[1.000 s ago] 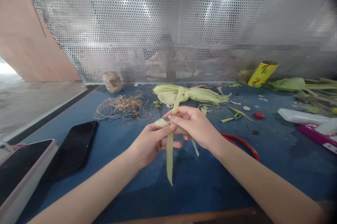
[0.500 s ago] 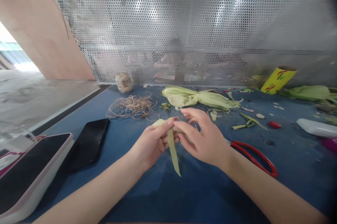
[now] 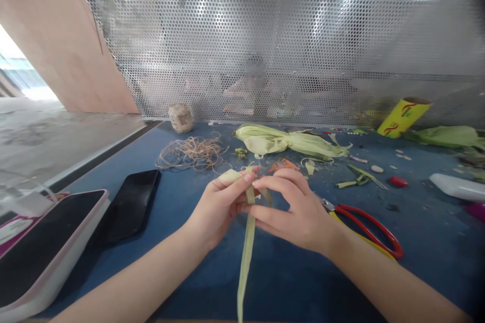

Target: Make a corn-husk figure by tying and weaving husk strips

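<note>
My left hand (image 3: 223, 206) pinches pale green folded corn husk (image 3: 229, 177) between thumb and fingers. From the pinch a long corn husk strip (image 3: 246, 257) hangs down toward the table's front edge. My right hand (image 3: 295, 206) is close beside it on the right, fingers curled round the strip near the left fingertips; its thumb is mostly hidden. Behind both hands lies a bundle of corn husks (image 3: 265, 140) gathered at its middle. Scissors (image 3: 367, 227) with red and yellow handles lie next to my right wrist, partly covered by the forearm.
A tangle of brown twine (image 3: 191, 153) and a whitish block (image 3: 180, 118) lie at the back left. Two phones, one black (image 3: 132, 206) and one pale-edged (image 3: 49, 247), are at left. A yellow tube (image 3: 403, 118) leans before the perforated metal panel (image 3: 295, 50). Husk scraps (image 3: 358, 177) litter the right.
The hanging strip now reaches much lower. My right hand has lowered its raised index finger and closed in on the strip; orange scraps and the scissors' pivot now show behind it.
</note>
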A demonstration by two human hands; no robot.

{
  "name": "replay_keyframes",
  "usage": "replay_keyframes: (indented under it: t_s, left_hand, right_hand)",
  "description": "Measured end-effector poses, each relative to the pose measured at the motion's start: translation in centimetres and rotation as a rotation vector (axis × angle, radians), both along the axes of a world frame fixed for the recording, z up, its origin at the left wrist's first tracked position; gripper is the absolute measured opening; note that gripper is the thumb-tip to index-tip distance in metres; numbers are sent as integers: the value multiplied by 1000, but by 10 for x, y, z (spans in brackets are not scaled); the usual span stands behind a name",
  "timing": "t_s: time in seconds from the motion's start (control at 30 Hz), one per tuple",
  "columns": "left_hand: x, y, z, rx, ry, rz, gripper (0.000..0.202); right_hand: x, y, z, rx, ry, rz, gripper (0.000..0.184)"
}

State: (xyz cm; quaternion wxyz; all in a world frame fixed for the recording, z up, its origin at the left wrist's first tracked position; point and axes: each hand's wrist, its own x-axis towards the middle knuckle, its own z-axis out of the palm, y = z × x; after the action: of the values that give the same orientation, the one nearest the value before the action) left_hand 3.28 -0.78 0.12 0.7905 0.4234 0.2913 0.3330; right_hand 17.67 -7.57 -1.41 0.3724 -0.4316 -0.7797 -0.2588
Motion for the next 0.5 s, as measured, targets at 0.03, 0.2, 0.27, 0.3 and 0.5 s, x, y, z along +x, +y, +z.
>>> replay_keyframes:
  t_s: [0.03, 0.2, 0.27, 0.3, 0.5]
  left_hand:
    - [0, 0, 0, 18, -6, 7, 23]
    - [0, 2, -1, 74, -16, 33, 21]
    - [1, 3, -1, 129, 6, 62, 21]
    - [1, 4, -2, 158, 22, 75, 21]
    - [4, 3, -6, 335, 107, 129, 13]
  right_hand:
    - [0, -1, 1, -25, 32, 9, 13]
    - [1, -1, 5, -122, 279, 147, 15]
    - [2, 0, 6, -189, 488, 178, 15]
    - [1, 0, 6, -220, 578, 187, 14]
    - [-4, 3, 8, -535, 1011, 267, 9]
